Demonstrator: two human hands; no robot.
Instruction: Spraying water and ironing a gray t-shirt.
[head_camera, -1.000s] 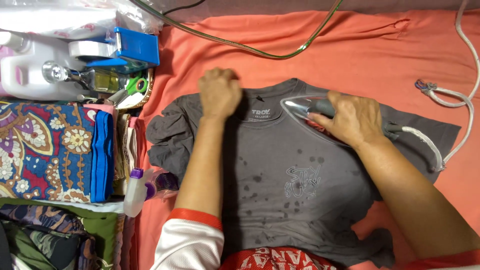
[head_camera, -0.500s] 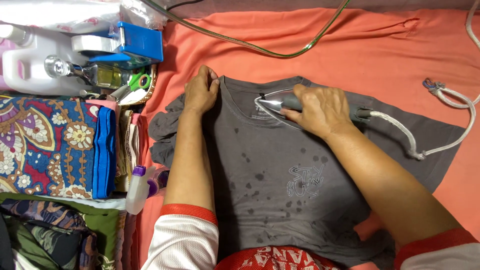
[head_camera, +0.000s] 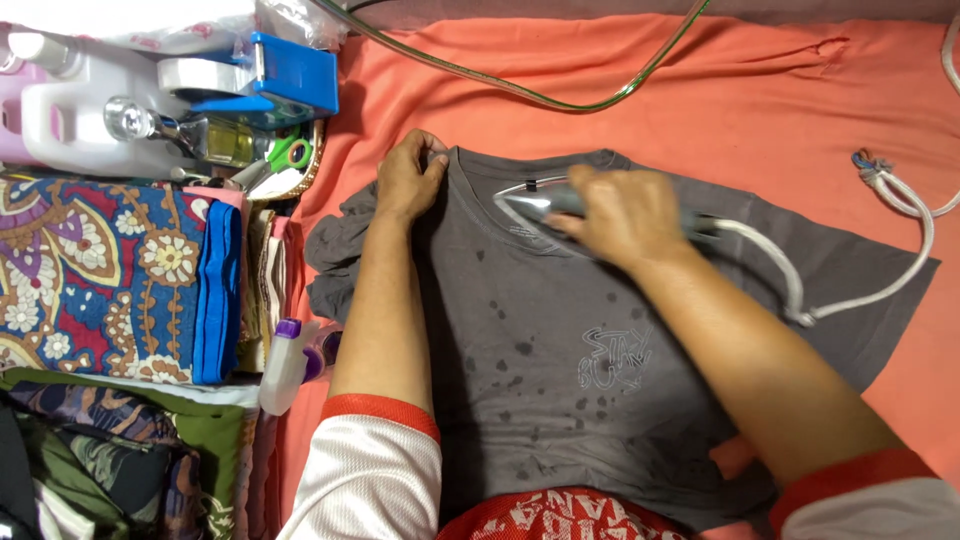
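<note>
the soft, limp grey cotton t-shirt (head_camera: 600, 340), speckled with damp spots, lies flat on the orange cloth (head_camera: 760, 90); left hand (head_camera: 408, 180) pinches its shoulder beside the collar, right hand (head_camera: 625, 215) wraps the silver iron (head_camera: 535, 203) just below the collar; the iron likely heavy, best held by its handle

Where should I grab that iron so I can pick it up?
Probably by the handle on top of the iron, coming from above, as the right hand does. Its flat plate lies face down on the grey shirt, and its cord trails right.
</note>
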